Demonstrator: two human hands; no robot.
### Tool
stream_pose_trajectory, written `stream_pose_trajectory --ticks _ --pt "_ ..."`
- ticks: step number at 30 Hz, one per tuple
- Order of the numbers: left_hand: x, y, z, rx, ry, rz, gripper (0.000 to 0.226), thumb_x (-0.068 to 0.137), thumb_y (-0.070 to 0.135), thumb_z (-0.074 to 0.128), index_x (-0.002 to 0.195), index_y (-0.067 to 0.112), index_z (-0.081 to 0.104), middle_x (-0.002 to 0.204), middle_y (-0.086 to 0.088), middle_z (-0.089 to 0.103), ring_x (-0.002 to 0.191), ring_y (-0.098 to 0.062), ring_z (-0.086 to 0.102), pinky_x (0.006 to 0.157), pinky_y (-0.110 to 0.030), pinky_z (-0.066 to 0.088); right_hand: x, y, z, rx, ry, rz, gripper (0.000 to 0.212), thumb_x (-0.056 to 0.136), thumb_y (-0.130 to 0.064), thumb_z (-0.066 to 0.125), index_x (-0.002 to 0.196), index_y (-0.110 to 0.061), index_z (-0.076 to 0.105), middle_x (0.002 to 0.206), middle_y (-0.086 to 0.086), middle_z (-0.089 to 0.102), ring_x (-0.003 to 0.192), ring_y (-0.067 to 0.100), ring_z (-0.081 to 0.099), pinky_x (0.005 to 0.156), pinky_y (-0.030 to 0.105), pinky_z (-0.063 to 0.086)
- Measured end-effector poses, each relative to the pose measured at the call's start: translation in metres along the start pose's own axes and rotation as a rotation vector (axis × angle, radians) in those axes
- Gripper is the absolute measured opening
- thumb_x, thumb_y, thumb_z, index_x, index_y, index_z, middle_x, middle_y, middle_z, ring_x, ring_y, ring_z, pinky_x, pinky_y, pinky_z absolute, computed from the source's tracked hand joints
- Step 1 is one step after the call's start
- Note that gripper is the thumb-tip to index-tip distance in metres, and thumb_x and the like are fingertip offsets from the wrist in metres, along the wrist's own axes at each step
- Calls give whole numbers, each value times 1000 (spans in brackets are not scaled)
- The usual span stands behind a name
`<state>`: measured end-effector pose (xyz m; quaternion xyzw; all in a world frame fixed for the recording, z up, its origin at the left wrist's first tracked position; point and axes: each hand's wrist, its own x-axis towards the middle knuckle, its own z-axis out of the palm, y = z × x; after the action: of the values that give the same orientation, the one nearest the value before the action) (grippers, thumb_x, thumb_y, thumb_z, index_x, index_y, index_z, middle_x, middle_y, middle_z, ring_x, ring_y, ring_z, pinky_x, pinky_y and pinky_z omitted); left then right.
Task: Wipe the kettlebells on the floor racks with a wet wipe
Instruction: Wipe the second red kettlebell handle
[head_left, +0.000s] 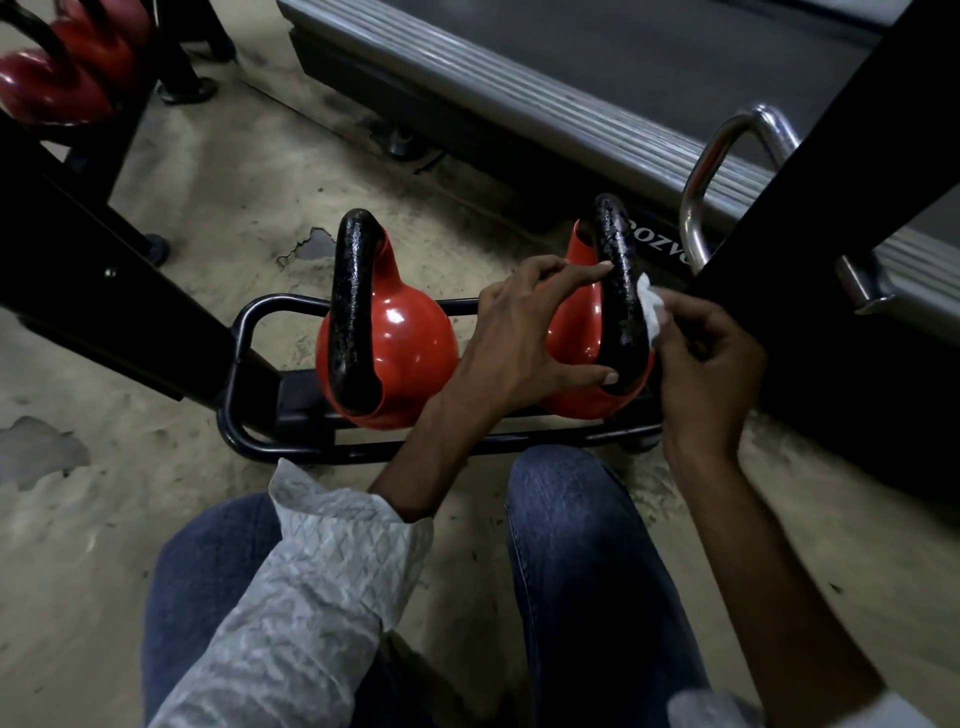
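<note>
Two red kettlebells with black handles sit side by side on a low black floor rack (249, 322). The left kettlebell (395, 343) is untouched. My left hand (514, 343) touches the black handle of the right kettlebell (618, 291), forefinger tip high on it and thumb tip low, fingers spread. My right hand (706, 358) pinches a white wet wipe (652, 309) and presses it against the right side of that handle. The right kettlebell's red body is mostly hidden behind my hands.
A treadmill deck (519, 88) with a chrome handle (711, 171) runs along the far side. Thick black rack posts rise at the right (831, 208) and left (78, 270). More red kettlebells (57, 78) sit top left. My knees in jeans (582, 571) are below.
</note>
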<state>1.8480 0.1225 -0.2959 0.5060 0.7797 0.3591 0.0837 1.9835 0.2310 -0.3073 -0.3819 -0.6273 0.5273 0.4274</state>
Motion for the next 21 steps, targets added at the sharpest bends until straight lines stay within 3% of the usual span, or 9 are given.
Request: stream_pose_trajectory --ticks 3,5,8,11,14,16,19,21 --pt "-1 -1 1 2 -1 -4 99 60 56 88 148 36 45 143 0 43 135 -14 43 112 -38 24 52 2 23 31 -83 48 16 86 -27 78 96 -15 79 92 3 79 89 17 74 84 38 60" --pt "-2 -1 2 1 4 -2 99 61 58 87 148 36 46 142 0 44 134 -14 44 110 -37 24 82 -7 36 18 -160 21 20 86 -26 78 96 -9 78 87 5 78 80 12 73 76 32 59" --pt "-1 -1 2 2 7 3 98 60 57 88 147 35 47 142 0 44 134 -14 43 109 -36 22 120 -26 52 -175 -312 -10 18 85 -16 78 96 -2 79 76 5 75 64 4 67 64 20 53" --pt "0 0 0 0 8 -2 99 59 56 89 146 35 47 143 0 44 134 -14 42 109 -34 19 149 -37 60 -463 -480 114 13 85 -12 70 92 -13 82 63 -4 71 57 4 63 52 17 48" --pt "0 1 -1 0 -1 -9 99 60 55 89 147 35 46 144 0 43 134 -14 42 109 -35 18 166 -45 68 -692 -577 153 19 80 -16 63 74 -24 79 73 1 73 61 10 63 58 21 50" --pt "-1 1 0 3 -8 -12 99 61 55 88 148 36 45 145 -1 42 134 -15 42 110 -37 19 174 -59 72 -855 -645 99 16 81 -21 62 84 -22 78 88 5 73 73 15 65 70 26 52" --pt "-2 1 -1 8 -10 -13 99 62 56 88 148 36 45 145 -1 43 134 -16 42 110 -37 21 180 -88 84 -1084 -874 -120 17 84 -18 63 91 -24 77 100 6 74 93 21 66 86 35 53" --pt "-2 1 -1 16 -9 -14 100 61 57 87 148 35 44 144 -2 44 133 -17 44 109 -37 22 171 -104 100 -1274 -1046 -309 14 85 -13 67 91 -17 78 92 10 72 90 26 66 80 35 51"
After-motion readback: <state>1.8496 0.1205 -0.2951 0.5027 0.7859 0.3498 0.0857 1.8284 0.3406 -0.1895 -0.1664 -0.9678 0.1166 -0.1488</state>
